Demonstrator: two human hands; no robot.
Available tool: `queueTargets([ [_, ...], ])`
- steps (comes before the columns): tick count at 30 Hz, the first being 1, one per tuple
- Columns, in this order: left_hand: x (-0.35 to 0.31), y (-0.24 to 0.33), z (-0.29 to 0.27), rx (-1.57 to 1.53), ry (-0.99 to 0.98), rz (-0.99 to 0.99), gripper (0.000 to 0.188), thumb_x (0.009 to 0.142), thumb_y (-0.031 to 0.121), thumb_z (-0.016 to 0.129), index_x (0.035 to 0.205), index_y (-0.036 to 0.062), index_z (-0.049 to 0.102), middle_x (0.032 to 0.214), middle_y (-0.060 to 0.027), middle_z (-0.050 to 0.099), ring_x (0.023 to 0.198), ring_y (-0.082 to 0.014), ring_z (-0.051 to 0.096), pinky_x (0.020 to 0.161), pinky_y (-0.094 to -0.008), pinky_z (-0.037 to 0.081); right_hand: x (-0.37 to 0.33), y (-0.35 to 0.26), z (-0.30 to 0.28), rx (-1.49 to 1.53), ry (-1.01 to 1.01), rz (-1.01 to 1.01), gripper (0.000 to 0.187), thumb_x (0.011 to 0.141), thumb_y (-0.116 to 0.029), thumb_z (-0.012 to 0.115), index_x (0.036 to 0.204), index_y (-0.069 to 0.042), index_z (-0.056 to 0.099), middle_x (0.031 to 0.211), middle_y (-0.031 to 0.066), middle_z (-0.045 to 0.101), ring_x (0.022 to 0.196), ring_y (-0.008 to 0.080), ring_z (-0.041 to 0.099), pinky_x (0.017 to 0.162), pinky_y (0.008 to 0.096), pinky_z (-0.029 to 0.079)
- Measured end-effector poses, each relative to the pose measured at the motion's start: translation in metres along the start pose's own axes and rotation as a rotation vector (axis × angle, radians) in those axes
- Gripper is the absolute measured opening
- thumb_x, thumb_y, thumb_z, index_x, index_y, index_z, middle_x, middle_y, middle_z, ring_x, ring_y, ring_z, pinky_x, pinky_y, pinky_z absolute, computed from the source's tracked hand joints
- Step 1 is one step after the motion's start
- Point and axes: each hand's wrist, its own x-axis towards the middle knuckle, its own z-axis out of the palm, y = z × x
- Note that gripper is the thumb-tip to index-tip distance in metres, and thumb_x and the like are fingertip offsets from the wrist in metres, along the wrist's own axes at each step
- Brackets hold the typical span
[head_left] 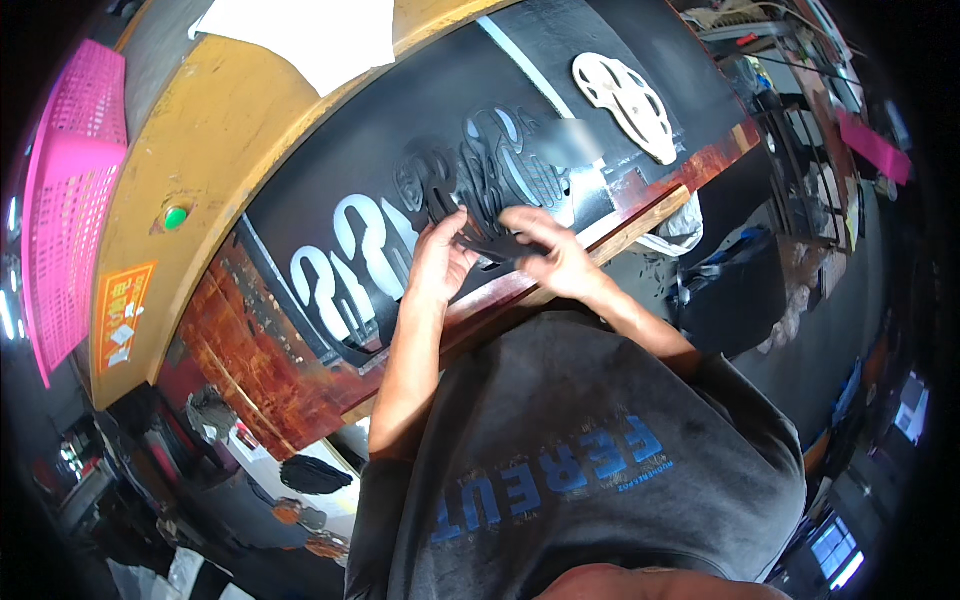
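Observation:
A black, flexible cut-out piece (492, 246) with thin curved strips stretches between my two hands, above the near edge of the work surface. My left hand (443, 262) pinches its left end between thumb and fingers. My right hand (556, 262) is closed around the other end, with some fingertips hidden. Just beyond, several more black curved pieces (500, 160) lie loose in a heap on a black sheet (350, 130). White curved openings (365, 235) show in the sheet to the left of my hands. At the far right rests a cream-coloured frame (625, 105) with rounded holes.
A yellow machine body (215, 150) with a green button (176, 217) arches along the far left side, with white paper (310, 40) on it. Beyond it stands a pink basket (75, 190). A wooden bar (640, 225) runs along the near edge. Black strips (316, 475) lie lower left.

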Motion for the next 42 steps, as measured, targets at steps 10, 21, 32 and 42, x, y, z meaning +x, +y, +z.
queueTargets([
  [10, -0.002, 0.001, 0.006, 0.022, -0.015, -0.044, 0.030, 0.103, 0.022, 0.074, 0.125, 0.0031, 0.067, 0.124, -0.0140, 0.073, 0.114, -0.0272, 0.072, 0.099, -0.0491, 0.061, 0.031, 0.017, 0.012, 0.386, 0.150, 0.781, 0.051, 0.100, -0.020, 0.079, 0.146, -0.001, 0.067, 0.109, -0.0008, 0.077, 0.085, 0.0061, 0.067, 0.069, 0.0220, 0.051],
  [21, -0.008, 0.022, 0.025, 0.442, 0.097, -0.118, 0.037, 0.099, 0.022, 0.081, 0.129, 0.0016, 0.072, 0.120, -0.0112, 0.077, 0.109, -0.0225, 0.076, 0.090, -0.0396, 0.063, 0.036, 0.015, 0.008, 0.074, -0.057, 0.407, 0.041, 0.098, -0.008, 0.080, 0.138, -0.007, 0.075, 0.122, 0.0078, 0.074, 0.115, 0.0165, 0.068, 0.098, 0.0315, 0.055],
  [32, 0.004, -0.004, -0.003, -0.142, -0.165, -0.052, 0.030, 0.099, 0.018, 0.067, 0.119, -0.0038, 0.072, 0.145, -0.0198, 0.068, 0.134, -0.0338, 0.064, 0.112, -0.0508, 0.056, 0.038, 0.031, -0.017, 0.370, -0.132, 0.619, 0.027, 0.103, 0.001, 0.061, 0.124, 0.001, 0.078, 0.108, 0.0090, 0.079, 0.091, 0.0157, 0.074, 0.084, 0.0325, 0.061],
  [42, 0.005, 0.011, 0.020, 0.111, -0.054, -0.040, 0.023, 0.099, 0.014, 0.070, 0.116, -0.0015, 0.073, 0.138, -0.0172, 0.073, 0.111, -0.0292, 0.075, 0.098, -0.0438, 0.062, 0.091, 0.025, -0.032, -0.031, -0.092, 0.524, 0.034, 0.098, -0.016, 0.068, 0.126, 0.002, 0.076, 0.100, 0.0191, 0.080, 0.087, 0.0253, 0.079, 0.085, 0.0372, 0.061],
])
